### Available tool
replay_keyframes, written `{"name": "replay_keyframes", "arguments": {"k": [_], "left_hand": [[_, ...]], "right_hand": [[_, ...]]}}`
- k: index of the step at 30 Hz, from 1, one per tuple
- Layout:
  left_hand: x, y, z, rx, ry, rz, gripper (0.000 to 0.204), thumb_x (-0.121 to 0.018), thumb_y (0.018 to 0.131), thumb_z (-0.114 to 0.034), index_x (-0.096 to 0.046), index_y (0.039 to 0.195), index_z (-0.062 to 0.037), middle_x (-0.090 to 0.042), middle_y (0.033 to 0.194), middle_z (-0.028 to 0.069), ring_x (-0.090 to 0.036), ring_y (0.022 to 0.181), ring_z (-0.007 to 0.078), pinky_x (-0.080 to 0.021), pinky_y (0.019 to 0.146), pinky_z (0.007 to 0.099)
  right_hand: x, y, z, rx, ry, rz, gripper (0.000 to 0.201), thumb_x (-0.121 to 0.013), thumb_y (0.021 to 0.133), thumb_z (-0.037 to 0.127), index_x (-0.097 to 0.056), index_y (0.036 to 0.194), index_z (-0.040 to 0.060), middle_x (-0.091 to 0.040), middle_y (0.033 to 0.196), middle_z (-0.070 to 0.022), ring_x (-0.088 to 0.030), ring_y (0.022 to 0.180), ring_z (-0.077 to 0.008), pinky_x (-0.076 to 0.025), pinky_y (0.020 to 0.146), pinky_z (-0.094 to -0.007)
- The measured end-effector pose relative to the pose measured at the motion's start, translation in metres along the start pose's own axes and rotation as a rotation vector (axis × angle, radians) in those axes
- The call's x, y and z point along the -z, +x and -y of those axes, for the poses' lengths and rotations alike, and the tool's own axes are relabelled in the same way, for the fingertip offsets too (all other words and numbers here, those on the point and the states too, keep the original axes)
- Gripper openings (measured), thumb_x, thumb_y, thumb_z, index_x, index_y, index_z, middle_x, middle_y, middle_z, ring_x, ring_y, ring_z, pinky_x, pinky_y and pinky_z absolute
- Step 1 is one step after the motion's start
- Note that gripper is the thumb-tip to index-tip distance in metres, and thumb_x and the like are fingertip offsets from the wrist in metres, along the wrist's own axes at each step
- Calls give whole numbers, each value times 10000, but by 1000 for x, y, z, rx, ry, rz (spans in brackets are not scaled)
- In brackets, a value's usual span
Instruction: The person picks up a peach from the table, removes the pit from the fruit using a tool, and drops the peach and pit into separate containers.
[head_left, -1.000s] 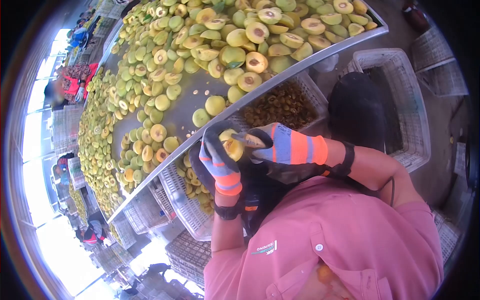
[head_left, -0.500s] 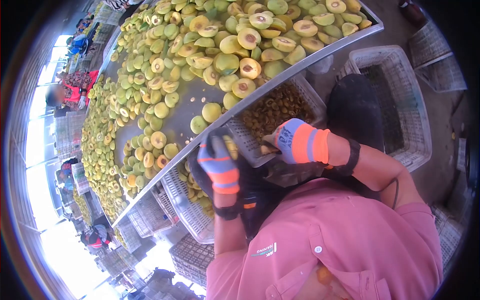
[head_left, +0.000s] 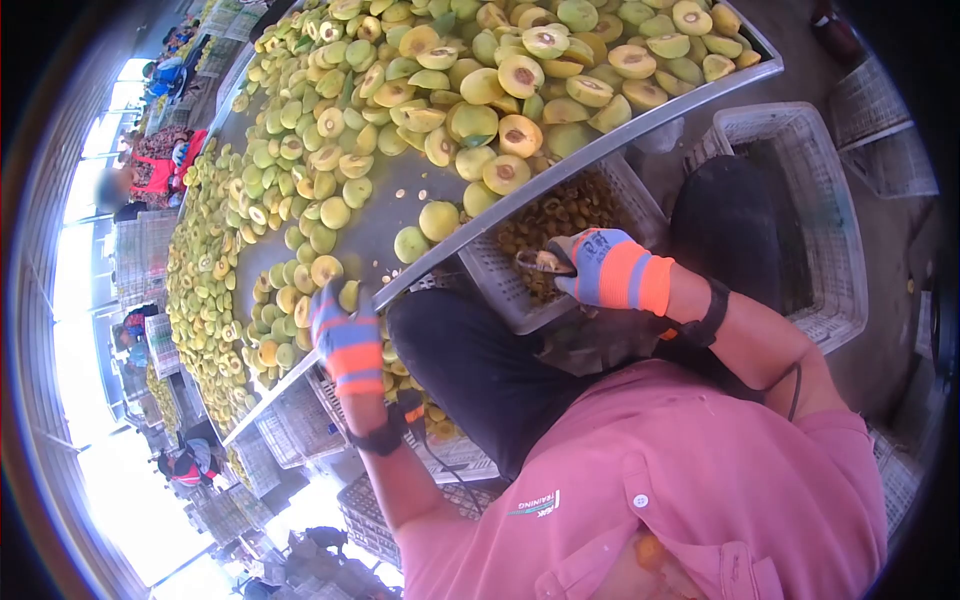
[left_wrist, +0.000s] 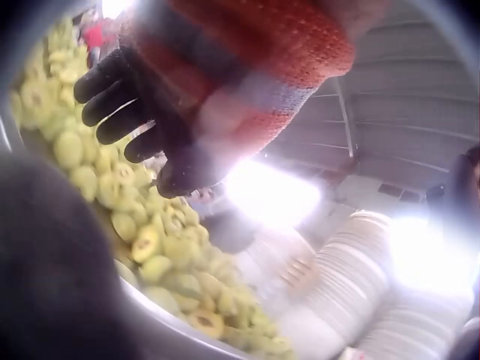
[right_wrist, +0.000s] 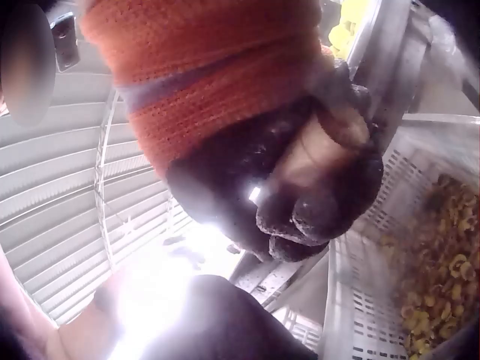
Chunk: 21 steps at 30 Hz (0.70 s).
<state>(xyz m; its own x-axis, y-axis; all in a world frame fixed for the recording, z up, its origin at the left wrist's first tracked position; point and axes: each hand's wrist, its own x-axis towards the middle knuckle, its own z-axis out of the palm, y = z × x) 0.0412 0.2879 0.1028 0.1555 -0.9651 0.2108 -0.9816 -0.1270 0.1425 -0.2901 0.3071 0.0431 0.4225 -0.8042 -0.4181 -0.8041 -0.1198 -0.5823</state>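
My left hand (head_left: 342, 335), in a grey, orange and dark-palmed glove, is over the near edge of the metal table (head_left: 375, 200), beside halved yellow-green stone fruit (head_left: 325, 268). In the left wrist view its fingers (left_wrist: 112, 112) reach out fairly straight, and no fruit shows in the palm. My right hand (head_left: 610, 270), gloved alike, grips a short tool (head_left: 543, 262) over a white crate of brown fruit pits (head_left: 570, 210). Curled fingers wrap the tool's light brown, rounded handle (right_wrist: 319, 150) in the right wrist view; its working end is unclear.
A raised metal rim (head_left: 620, 135) runs along the table. Below it, a white crate (head_left: 465, 455) with fruit halves stands by my left knee. Another white crate (head_left: 835, 230) is beyond my right leg. Other people (head_left: 150, 175) work along the table's far side.
The tool in my right hand was at a fruit half in my left hand, then moved right over the pit crate. My left hand has let go of the half and moved left to the table edge.
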Motion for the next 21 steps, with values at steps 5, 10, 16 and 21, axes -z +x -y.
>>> {"name": "replay_keyframes", "arguments": {"k": [5,10,16,21], "left_hand": [[-51,75,-80,-158,30,481,562,-725,793,-406,-593,1211,-55,-634,1201,157,-591,1127,323,-474,932,400],[-83,112,-92,-394,43,766,631,-760,758,-367,-548,1248,-31,-665,1151,141,-646,1045,282,-490,906,352],[-77,100,-54,-33,-781,766,460,-667,825,-19,-523,1262,-8,-631,1120,103,-621,1017,199,-531,818,335],[-45,31,-79,-349,-1273,335,656,-695,746,30,-423,1343,34,-544,1269,148,-549,1170,241,-471,994,359]], "right_hand": [[16,0,-4,-48,190,-123,356,-574,862,362,-613,993,33,-668,930,-197,-641,927,-373,-498,812,-449],[15,1,-13,-62,152,-137,366,-572,852,362,-614,1007,34,-662,968,-215,-636,963,-372,-496,824,-444],[11,3,-16,84,471,-229,358,-619,840,336,-638,1017,25,-679,917,-183,-656,880,-324,-513,768,-402],[22,0,-2,29,1384,105,386,-660,867,439,-676,950,63,-644,755,-45,-609,625,-121,-462,530,-268]]}}
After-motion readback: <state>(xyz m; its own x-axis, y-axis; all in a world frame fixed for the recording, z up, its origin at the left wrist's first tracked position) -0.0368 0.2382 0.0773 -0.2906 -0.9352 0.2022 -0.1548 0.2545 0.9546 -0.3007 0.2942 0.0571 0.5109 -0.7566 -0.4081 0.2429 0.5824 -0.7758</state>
